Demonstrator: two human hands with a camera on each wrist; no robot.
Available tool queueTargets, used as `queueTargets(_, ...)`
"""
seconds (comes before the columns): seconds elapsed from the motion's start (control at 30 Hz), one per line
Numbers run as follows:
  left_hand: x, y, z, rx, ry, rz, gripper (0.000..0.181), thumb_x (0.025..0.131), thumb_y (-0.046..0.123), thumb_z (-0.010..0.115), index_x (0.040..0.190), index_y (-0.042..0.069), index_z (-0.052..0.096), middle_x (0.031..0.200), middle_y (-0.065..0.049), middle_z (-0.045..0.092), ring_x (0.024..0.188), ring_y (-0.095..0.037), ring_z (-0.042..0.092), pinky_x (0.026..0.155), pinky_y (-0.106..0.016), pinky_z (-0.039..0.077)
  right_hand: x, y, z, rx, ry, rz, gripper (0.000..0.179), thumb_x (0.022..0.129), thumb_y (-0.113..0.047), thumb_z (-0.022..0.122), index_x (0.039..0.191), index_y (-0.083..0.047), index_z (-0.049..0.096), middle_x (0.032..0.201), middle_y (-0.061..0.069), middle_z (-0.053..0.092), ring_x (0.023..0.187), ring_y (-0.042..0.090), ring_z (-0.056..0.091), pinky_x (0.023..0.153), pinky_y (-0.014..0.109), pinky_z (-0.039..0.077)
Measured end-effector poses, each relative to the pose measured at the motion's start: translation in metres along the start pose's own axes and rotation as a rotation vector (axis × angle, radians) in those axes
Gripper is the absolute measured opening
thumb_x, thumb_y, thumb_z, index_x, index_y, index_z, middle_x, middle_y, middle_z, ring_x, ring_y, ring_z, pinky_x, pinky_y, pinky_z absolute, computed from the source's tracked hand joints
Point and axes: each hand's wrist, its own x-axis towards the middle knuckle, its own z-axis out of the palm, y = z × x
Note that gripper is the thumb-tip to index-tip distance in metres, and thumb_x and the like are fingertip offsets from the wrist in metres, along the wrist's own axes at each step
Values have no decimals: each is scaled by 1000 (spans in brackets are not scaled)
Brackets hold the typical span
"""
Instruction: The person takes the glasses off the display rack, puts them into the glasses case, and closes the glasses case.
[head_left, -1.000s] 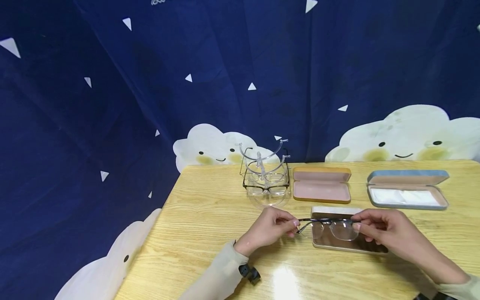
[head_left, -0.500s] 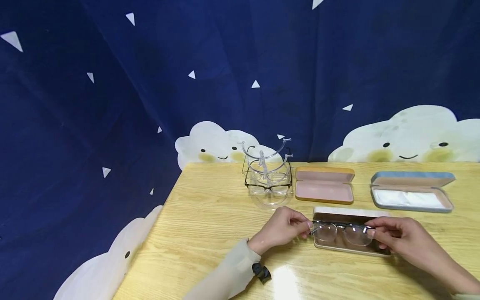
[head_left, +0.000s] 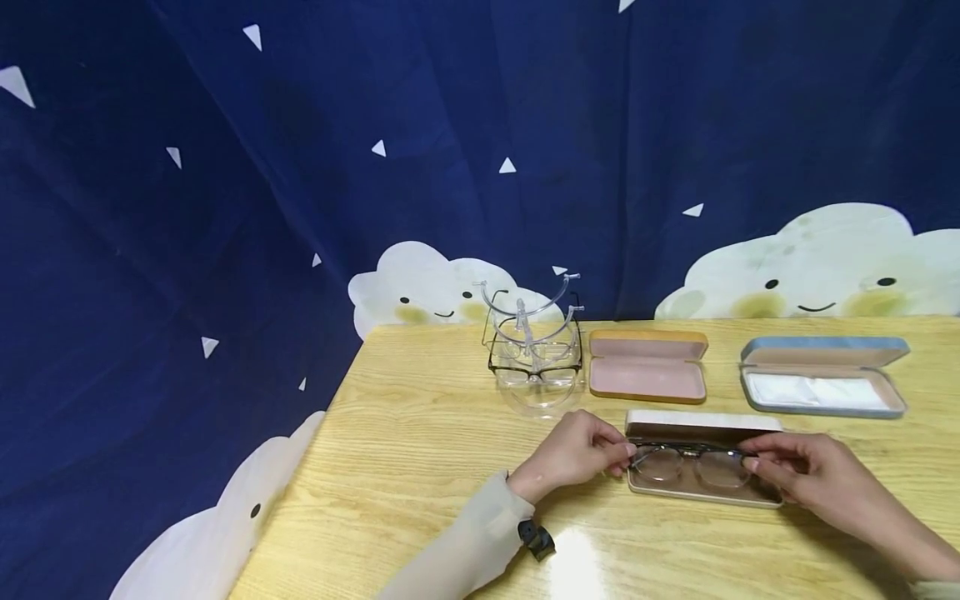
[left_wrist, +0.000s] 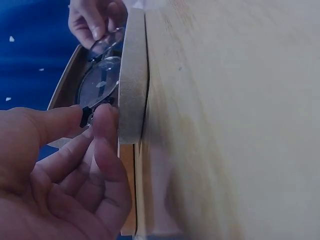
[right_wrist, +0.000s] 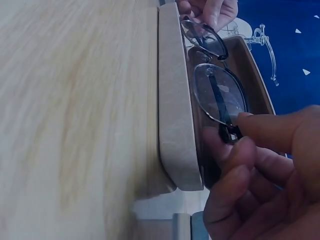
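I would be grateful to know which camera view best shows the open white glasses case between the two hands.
The head view, because it takes in most of the case, raised lid included, with the held glasses overlapping it. Both wrist views show mainly its outer wall up close, with fingers covering part of it.

Both hands (head_left: 573, 450) (head_left: 821, 483) pinching, forearms (head_left: 465, 537) angled inward

The eyeglasses (head_left: 711, 468) had glossy, transparent lenses in a smooth, dark, shiny frame. The pale case (head_left: 701, 420) beneath looked smooth and matt. From it, the stand (head_left: 528, 340) at ten o'clock was glossy clear plastic; the blue case (head_left: 825, 343) at two looked matt. The tabletop (head_left: 420, 417) showed glossy-finished wood grain, the backdrop (head_left: 420, 125) matt, creased cloth.
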Motion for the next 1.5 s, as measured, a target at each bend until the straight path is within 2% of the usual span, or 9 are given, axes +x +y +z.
queueTargets(0.13,2,3,2,29,-10,1,19,100,22,71,99,7,83,78,2,80,61,-2,69,49,-15,44,1,2,-3,-33,-19,45,29,101,-9,67,124,8,69,79,-9,72,56,3,55,49,27,52)
queueTargets(0.33,5,4,3,78,-29,-14,19,101,25,71,94,12,84,70,6,76,51,2,57,45,-14,35,3,5,-5,-43,-48,90,32,102,-9,65,126,11,67,92,2,80,57,4,58,52,28,56)
queueTargets(0.43,5,3,4,95,-34,-20,19,100,26,71,92,14,84,66,9,74,49,0,56,44,-15,32,4,7,-4,-37,-49,81,31,102,-7,65,125,13,66,91,1,80,57,4,58,51,27,55)
queueTargets(0.7,4,2,4,95,-56,-5,24,103,24,68,94,10,84,73,6,78,58,0,67,48,-15,45,3,8,-3,-57,-29,55,29,101,-10,67,124,8,70,74,-11,71,54,5,56,49,27,51)
queueTargets(0.87,3,3,5,99,-48,-12,22,102,23,69,96,10,85,76,4,79,58,0,68,49,-16,49,1,12,-3,-86,7,19,26,99,-13,71,119,3,74,80,-15,71,55,4,57,50,26,50)
queueTargets(1.0,2,5,6,108,-32,-33,19,100,23,71,96,11,85,75,4,79,57,0,67,49,-16,49,0,14,-3,-73,45,-30,19,96,-7,73,111,3,77,82,-20,69,56,2,57,49,25,49)
queueTargets(1.1,3,5,7,131,-11,-33,16,99,23,73,97,12,85,75,5,79,56,1,67,47,-15,46,-1,16,-3,-26,35,-57,17,95,-2,72,109,7,75,80,-21,68,57,1,57,48,25,50)
queueTargets(1.23,3,5,6,156,9,-23,14,98,21,73,99,13,85,74,6,78,55,1,66,46,-14,43,-1,17,-2,10,8,-48,17,96,0,69,110,11,72,77,-19,68,57,1,57,48,26,51)
queueTargets(1.5,4,2,1,144,31,-34,14,99,17,73,99,10,84,75,3,79,57,1,66,49,-13,46,0,15,1,43,-11,-75,22,97,3,66,113,17,68,78,-18,67,59,1,57,47,26,49)
